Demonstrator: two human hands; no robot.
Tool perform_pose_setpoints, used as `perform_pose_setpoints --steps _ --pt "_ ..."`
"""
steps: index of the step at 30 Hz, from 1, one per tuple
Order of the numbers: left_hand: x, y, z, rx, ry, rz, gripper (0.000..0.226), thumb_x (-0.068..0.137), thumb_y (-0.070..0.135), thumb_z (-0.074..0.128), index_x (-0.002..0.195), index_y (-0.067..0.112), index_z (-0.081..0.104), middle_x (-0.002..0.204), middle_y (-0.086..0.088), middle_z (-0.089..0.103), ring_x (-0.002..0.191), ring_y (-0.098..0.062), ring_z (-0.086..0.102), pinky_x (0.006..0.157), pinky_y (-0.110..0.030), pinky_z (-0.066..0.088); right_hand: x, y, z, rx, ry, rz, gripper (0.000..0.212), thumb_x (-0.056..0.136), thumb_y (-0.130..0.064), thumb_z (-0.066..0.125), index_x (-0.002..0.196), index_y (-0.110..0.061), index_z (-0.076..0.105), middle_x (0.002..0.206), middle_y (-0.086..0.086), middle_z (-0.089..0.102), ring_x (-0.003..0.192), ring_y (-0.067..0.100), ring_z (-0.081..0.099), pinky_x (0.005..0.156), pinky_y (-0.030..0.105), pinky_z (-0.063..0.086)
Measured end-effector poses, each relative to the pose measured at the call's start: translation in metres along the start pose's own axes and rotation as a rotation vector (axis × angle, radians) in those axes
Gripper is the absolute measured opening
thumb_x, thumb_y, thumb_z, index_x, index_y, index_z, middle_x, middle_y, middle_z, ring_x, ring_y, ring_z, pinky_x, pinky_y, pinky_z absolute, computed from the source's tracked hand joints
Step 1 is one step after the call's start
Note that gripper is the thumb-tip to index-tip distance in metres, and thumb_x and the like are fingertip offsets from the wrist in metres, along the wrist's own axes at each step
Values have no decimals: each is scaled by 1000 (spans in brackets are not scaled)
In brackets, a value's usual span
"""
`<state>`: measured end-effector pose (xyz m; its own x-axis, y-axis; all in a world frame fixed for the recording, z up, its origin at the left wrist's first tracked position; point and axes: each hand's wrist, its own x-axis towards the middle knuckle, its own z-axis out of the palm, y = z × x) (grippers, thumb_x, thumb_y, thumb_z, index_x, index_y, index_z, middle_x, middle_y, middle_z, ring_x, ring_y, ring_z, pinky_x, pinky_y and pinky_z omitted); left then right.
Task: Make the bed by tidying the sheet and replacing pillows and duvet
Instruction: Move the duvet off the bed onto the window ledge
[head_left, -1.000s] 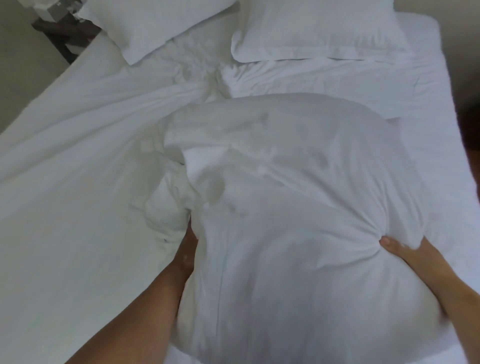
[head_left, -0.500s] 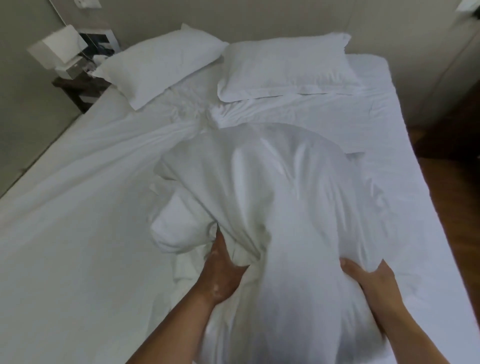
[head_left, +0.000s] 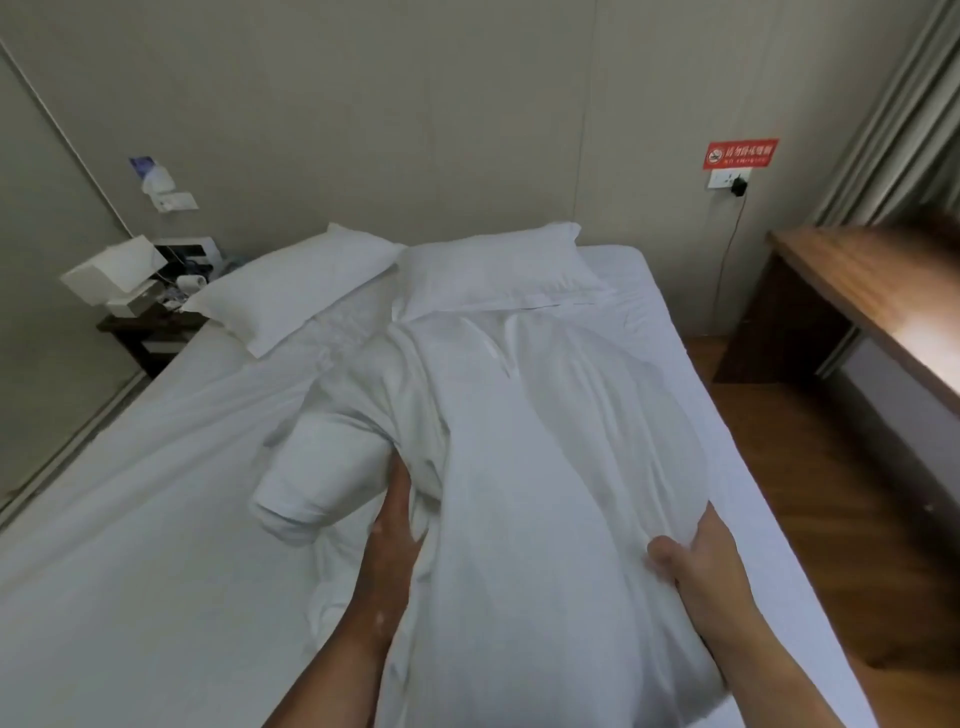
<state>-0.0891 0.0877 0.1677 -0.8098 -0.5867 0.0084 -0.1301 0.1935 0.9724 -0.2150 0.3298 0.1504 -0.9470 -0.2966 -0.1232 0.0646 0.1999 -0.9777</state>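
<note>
Duvet (head_left: 545, 441) lying bunched in long heap down right half of sheet (head_left: 130, 493), far end touching right pillow (head_left: 493, 275). Left pillow (head_left: 296, 291) sitting askew beside it.

Right hand (head_left: 691, 566) pinching duvet near its foot end, thumb on top, fingers hidden under cloth. Left hand (head_left: 392, 525) pushing into fold beside rolled lump (head_left: 322, 478). Fingertips buried, cannot tell if clamping.

Risks, as I'm judging it:
- Lump twisting tighter during spreading, leaving duvet lopsided.
- Hard tug dragging right pillow or rucking sheet.
- One-sided grip letting heap slide off right edge toward floor.
</note>
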Motion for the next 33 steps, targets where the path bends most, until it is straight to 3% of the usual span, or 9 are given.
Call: perform_pose_setpoints --steps 2,4,8,13,17,21,25,30,33 --pt "-14 33 -8 -140 -49 69 87 75 76 66 147 42 30 144 25 47 137 -4 44 101 -6 32 -22 -20 -11 -35 22 -25 132 27 -70 75 146 -29 33 129 -7 51 116 19 51 99 38 42" --pt "-26 51 -14 -103 -154 154 106 66 89 62 152 39 28 147 20 49 139 -3 43 114 -17 29 -48 -38 -18 -57 47 -31 146 16 -82 78 145 -34 31 130 -11 50 116 17 51 102 42 42" --pt "-58 88 -16 51 -273 343 115 45 90 70 143 57 21 149 31 39 125 28 34 92 5 30 -102 -65 -29 -71 155 -76 141 16 -91 74 141 -40 33 130 -17 52 115 13 54 103 41 43" --pt "-88 119 -10 57 -274 440 131 41 72 83 154 40 26 150 23 43 133 11 41 98 -3 34 -153 -109 -50 -123 285 -213 111 30 -74 86 128 -45 40 117 -28 52 105 2 54 93 28 44" --pt "-98 156 -3 -6 -291 543 133 40 69 86 155 36 28 148 24 45 132 12 42 100 -4 38 -179 -146 -75 -197 397 -334 116 33 -70 82 136 -35 41 129 -17 53 115 9 53 100 35 42" --pt "-102 194 14 -79 -298 626 130 42 64 88 155 31 31 147 23 48 132 12 44 104 -8 40 -193 -175 -104 -226 470 -427 110 33 -71 77 130 -37 36 115 -28 47 108 5 49 94 27 36" --pt "-109 227 48 -132 -303 696 123 44 60 86 152 29 36 131 38 52 123 21 46 98 -4 40 -195 -190 -147 -242 528 -498 123 36 -71 79 143 -22 42 131 -7 55 118 16 52 99 33 42" --pt "-116 262 106 -140 -260 738 119 42 64 80 148 29 40 132 34 50 118 26 45 90 2 39 -182 -200 -213 -201 531 -585 114 35 -69 77 135 -29 43 113 -27 50 100 -11 49 79 6 36" --pt "-125 286 153 -121 -221 774 115 44 64 80 147 29 42 132 32 52 122 21 46 93 -1 40 -166 -201 -267 -170 509 -632 111 38 -66 80 135 -27 45 116 -22 56 104 -10 51 81 10 41"
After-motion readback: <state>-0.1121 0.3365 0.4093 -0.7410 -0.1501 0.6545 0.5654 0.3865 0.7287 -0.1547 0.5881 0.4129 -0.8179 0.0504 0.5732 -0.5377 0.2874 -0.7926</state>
